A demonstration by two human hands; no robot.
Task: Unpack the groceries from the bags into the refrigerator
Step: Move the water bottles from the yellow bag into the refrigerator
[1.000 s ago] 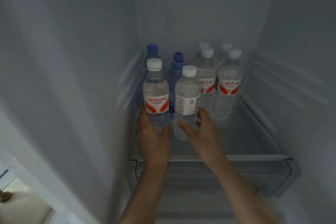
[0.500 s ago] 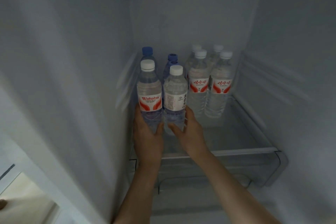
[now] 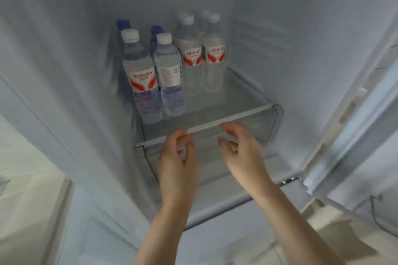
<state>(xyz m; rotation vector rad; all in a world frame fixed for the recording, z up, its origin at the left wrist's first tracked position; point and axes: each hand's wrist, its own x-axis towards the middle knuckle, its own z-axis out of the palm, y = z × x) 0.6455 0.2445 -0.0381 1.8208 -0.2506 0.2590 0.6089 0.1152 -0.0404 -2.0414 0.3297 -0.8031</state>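
Nearest, at 6 o'clock: left hand (image 3: 177, 157) and right hand (image 3: 241, 153), fingers loosely curled, empty, hovering beside the clear plastic drawer (image 3: 267, 122). Beyond, toward 12 o'clock on the glass shelf (image 3: 234, 97): upright clear water bottles (image 3: 170, 77), white- and blue-capped, clustered inside the refrigerator (image 3: 64, 49).

Fridge interior, my view. Bottles fill the shelf's (image 3: 241, 94) back-left: Wahaha bottle (image 3: 143, 79) & white-label bottle (image 3: 170, 75) in front, two blue-cap bottles (image 3: 123, 24) behind, four red-label bottles (image 3: 202, 58) at mid-back. Free room: shelf's right side and front strip up to the white front rail (image 3: 237, 117). Above the caps, tall open space. Side limits: left wall (image 3: 64, 60), right wall (image 3: 269, 38). My left hand (image 3: 177, 157) & right hand (image 3: 241, 153) hang empty before the rail, a gap between them.
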